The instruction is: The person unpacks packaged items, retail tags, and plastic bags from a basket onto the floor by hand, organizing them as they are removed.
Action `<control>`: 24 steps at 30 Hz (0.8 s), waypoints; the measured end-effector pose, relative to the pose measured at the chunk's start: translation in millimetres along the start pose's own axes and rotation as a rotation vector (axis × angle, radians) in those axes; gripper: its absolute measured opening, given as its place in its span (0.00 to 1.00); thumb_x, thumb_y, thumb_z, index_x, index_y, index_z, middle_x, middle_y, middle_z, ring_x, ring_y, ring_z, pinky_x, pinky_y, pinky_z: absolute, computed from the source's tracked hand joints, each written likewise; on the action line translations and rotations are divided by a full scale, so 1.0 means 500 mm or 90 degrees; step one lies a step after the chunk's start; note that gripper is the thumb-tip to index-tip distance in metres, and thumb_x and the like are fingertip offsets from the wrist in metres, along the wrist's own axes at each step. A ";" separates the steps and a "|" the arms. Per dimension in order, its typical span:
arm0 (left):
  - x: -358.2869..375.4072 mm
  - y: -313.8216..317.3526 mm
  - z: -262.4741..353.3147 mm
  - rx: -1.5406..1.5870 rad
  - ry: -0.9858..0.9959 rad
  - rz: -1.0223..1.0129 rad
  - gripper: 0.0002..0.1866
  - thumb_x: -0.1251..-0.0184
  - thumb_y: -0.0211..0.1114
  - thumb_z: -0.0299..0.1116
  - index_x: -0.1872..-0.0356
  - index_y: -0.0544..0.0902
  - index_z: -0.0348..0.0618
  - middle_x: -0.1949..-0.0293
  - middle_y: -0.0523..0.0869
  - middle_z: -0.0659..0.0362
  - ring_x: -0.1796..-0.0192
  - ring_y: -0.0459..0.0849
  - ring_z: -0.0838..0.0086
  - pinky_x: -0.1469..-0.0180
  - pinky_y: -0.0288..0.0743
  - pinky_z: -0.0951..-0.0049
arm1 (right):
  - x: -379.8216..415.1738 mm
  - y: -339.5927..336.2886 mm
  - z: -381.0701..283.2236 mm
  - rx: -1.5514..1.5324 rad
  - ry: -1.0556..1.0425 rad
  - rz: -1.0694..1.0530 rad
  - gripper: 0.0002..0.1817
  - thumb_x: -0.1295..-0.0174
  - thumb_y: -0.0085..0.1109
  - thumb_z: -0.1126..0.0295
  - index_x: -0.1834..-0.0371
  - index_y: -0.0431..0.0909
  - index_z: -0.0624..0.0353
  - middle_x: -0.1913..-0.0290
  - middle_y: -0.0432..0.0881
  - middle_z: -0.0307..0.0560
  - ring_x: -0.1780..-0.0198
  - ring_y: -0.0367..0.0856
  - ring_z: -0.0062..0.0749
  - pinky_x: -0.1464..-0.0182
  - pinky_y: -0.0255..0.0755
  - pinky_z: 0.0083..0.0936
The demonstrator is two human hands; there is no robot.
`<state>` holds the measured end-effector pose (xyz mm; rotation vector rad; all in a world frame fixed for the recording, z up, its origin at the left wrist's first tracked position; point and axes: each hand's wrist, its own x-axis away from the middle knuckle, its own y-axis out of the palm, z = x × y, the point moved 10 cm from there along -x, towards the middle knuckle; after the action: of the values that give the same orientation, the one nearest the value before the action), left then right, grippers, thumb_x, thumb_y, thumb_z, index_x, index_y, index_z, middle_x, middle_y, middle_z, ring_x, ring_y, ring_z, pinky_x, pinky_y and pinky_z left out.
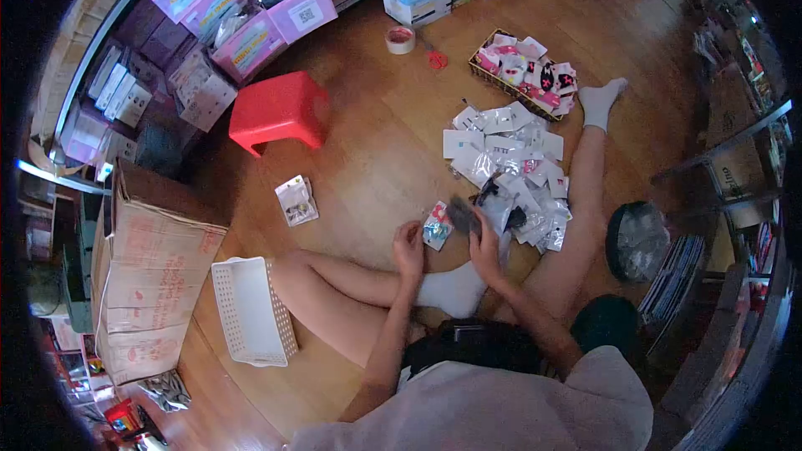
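My right hand [480, 242] is closed on a dark item [463, 215], blurred and too small to name. My left hand [408, 244] is raised to its left, fingers curled together; whether anything small is between them is hidden. Between the hands lies a small colourful packet [437, 226], red, white and blue, close to the left fingertips. Just beyond my right hand spreads a pile of clear packets with white cards [501, 144], some with black or pink pieces. Behind the pile stands a wicker basket [501, 79] full of pink, white and black items.
On the wooden floor are a red stool [280, 110], a lone packet [296, 200], a white perforated basket [255, 309], tape [400, 40] and red scissors [437, 59]. A large cardboard box [159, 284] stands left. Shelves line both sides; my legs surround the pile.
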<state>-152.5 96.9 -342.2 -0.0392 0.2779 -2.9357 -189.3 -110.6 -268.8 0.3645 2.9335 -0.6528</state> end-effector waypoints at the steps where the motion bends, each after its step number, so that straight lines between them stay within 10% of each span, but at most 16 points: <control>1: 0.002 0.003 0.011 -0.013 0.018 0.015 0.08 0.38 0.61 0.21 0.59 0.80 0.30 0.62 0.84 0.52 0.58 0.83 0.71 0.55 0.76 0.74 | -0.024 -0.011 -0.016 -0.023 -0.006 0.028 0.29 0.48 0.49 0.83 0.37 0.65 0.61 0.41 0.72 0.60 0.37 0.67 0.55 0.35 0.58 0.39; 10: -0.057 -0.037 -0.002 -0.063 0.111 -0.002 0.12 0.46 0.65 0.20 0.59 0.80 0.33 0.55 0.78 0.49 0.52 0.79 0.60 0.49 0.75 0.68 | -0.020 0.215 0.009 0.441 -0.228 -0.204 0.38 0.47 0.58 0.74 0.30 0.55 0.58 0.28 0.50 0.58 0.28 0.49 0.56 0.31 0.46 0.55; 24: -0.075 -0.081 0.010 -0.366 0.085 -0.058 0.15 0.58 0.76 0.33 0.67 0.82 0.46 0.61 0.77 0.54 0.54 0.75 0.57 0.51 0.70 0.62 | 0.010 0.256 -0.024 0.471 -0.222 -0.264 0.40 0.45 0.57 0.67 0.29 0.50 0.65 0.26 0.46 0.56 0.27 0.42 0.62 0.30 0.41 0.59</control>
<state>-123.1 142.2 -329.9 0.0640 1.1546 -2.8404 -161.8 8.2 -310.4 -0.2962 2.3414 -1.6584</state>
